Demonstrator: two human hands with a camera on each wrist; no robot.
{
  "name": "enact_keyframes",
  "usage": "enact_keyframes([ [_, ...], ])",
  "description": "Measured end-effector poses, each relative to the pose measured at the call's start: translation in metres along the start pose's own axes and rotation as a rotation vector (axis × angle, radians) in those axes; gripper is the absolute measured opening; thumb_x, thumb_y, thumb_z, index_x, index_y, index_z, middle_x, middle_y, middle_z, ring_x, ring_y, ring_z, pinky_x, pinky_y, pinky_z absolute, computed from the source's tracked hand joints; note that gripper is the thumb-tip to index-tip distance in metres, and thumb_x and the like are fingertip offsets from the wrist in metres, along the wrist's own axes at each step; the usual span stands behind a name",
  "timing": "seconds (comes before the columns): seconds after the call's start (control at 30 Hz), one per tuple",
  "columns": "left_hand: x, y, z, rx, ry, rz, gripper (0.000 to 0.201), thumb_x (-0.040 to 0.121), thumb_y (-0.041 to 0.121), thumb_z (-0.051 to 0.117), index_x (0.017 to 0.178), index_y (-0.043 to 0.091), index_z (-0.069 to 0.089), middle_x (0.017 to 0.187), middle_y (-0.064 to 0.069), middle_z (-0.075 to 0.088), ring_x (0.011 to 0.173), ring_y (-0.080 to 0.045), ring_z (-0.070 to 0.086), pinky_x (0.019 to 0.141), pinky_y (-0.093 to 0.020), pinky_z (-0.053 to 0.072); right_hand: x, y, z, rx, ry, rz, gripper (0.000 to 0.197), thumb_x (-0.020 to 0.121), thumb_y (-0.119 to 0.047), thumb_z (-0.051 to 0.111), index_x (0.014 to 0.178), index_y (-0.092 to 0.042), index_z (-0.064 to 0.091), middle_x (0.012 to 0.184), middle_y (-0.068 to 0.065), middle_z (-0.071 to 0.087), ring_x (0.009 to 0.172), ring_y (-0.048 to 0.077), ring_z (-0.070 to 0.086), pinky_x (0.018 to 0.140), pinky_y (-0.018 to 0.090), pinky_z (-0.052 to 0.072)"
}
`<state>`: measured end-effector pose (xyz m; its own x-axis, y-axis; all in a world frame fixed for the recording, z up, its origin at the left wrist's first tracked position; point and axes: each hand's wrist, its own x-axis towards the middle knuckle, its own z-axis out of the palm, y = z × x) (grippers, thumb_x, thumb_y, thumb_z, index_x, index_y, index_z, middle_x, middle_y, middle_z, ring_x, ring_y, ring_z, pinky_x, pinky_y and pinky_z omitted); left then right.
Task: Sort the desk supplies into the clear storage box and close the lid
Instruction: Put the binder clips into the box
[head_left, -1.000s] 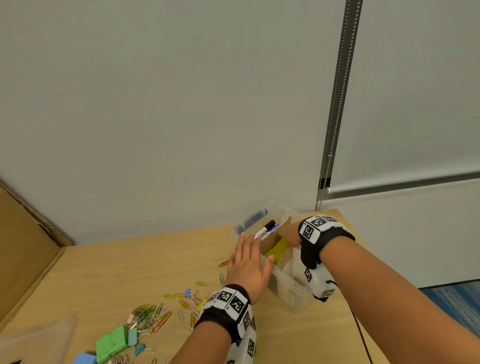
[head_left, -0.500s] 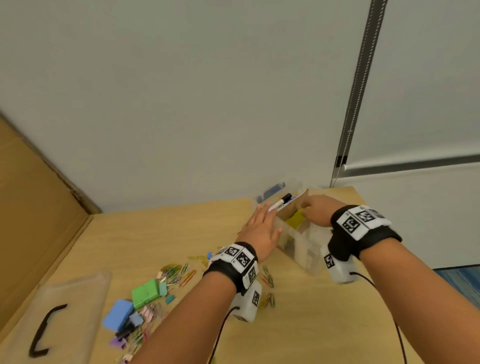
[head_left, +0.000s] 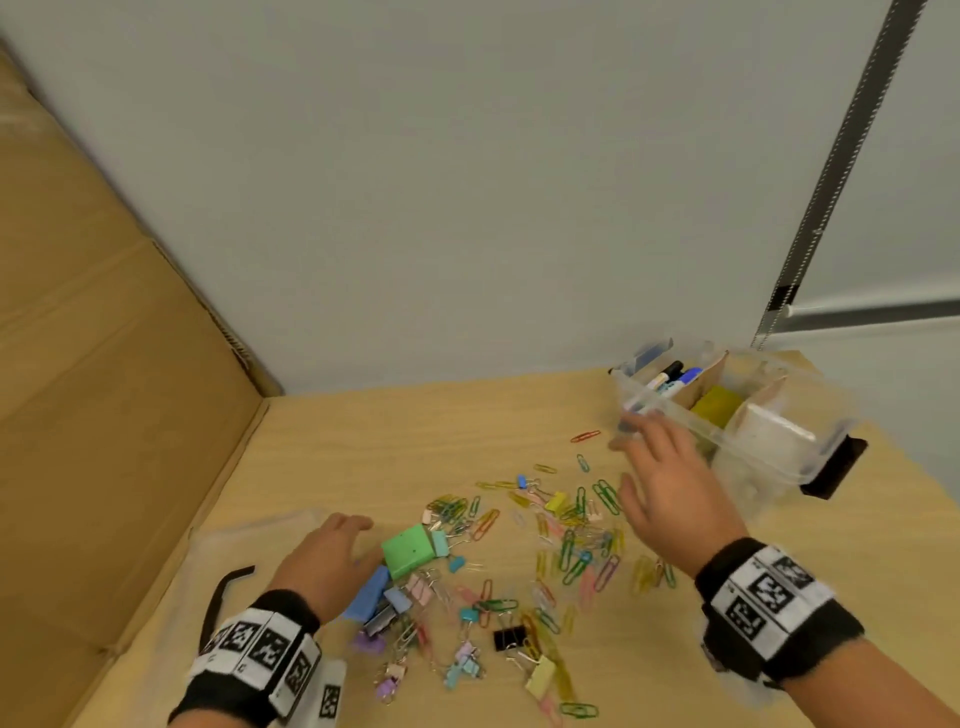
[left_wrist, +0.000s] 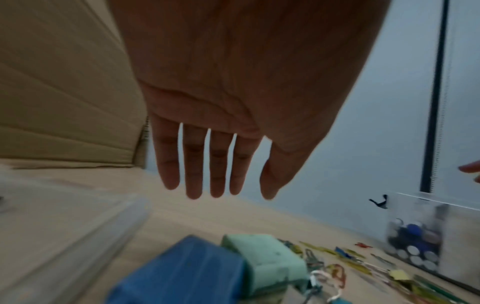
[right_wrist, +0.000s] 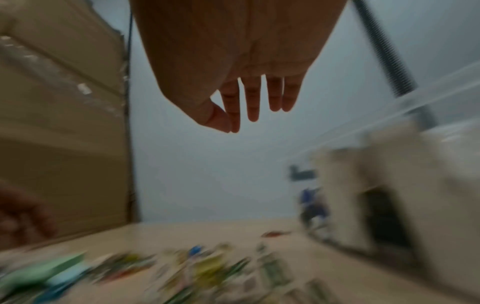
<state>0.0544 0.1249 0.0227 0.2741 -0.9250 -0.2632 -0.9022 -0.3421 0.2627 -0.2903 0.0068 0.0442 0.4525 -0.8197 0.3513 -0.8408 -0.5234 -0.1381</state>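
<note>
The clear storage box (head_left: 810, 460) stands open at the desk's far right, with markers (head_left: 670, 376), a yellow pad (head_left: 719, 405) and a white block (head_left: 769, 434) in cardboard-split sections. Its clear lid (head_left: 228, 551) with a black handle (head_left: 221, 597) lies at the left. A green block (head_left: 408, 551) and a blue block (head_left: 366, 595) sit beside a scatter of coloured paper clips (head_left: 566, 540) and binder clips. My left hand (head_left: 332, 551) hovers empty over the blocks, fingers straight (left_wrist: 202, 164). My right hand (head_left: 660, 488) hangs spread and empty above the clips, just left of the box.
A tall cardboard panel (head_left: 104, 364) walls off the left side. A grey wall (head_left: 467, 208) runs behind the desk, with a black vertical rail (head_left: 831, 171) at the right. A small black object (head_left: 836, 470) lies against the box's right side.
Both hands have left the box. The left hand swung left to the green and blue blocks; the right hand drew back over the clips. The head view has turned down and left.
</note>
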Motion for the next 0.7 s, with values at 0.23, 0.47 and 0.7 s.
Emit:
enact_keyframes([
  [0.23, -0.004, -0.035, 0.015, -0.106, -0.129, -0.024, 0.053, 0.086, 0.044, 0.061, 0.133, 0.025, 0.045, 0.13, 0.004, 0.053, 0.105, -0.014, 0.059, 0.092, -0.032, 0.049, 0.014, -0.135, 0.076, 0.17, -0.367, -0.4, 0.052, 0.087, -0.005, 0.046, 0.138, -0.013, 0.039, 0.149, 0.007, 0.033, 0.138, 0.024, 0.029, 0.111, 0.043, 0.035],
  [0.47, 0.003, -0.036, 0.02, -0.16, -0.149, 0.002, 0.055, 0.082, 0.04, 0.066, 0.131, 0.025, 0.047, 0.125, 0.002, 0.056, 0.11, -0.016, 0.057, 0.091, -0.03, 0.048, 0.036, -0.2, 0.111, -0.02, -0.75, -0.435, 0.074, 0.088, -0.01, 0.054, 0.149, -0.02, 0.013, 0.158, 0.01, 0.008, 0.144, 0.032, 0.011, 0.114, 0.047, 0.024],
  [0.7, 0.002, -0.022, 0.031, -0.024, -0.134, 0.012, 0.032, 0.085, 0.032, 0.056, 0.115, 0.021, 0.051, 0.104, 0.0, 0.053, 0.096, -0.021, 0.06, 0.079, -0.029, 0.046, 0.048, -0.195, 0.102, 0.041, -0.662, -0.452, 0.057, 0.086, 0.001, 0.055, 0.138, -0.011, 0.036, 0.131, 0.017, 0.04, 0.117, 0.036, 0.04, 0.091, 0.046, 0.043],
])
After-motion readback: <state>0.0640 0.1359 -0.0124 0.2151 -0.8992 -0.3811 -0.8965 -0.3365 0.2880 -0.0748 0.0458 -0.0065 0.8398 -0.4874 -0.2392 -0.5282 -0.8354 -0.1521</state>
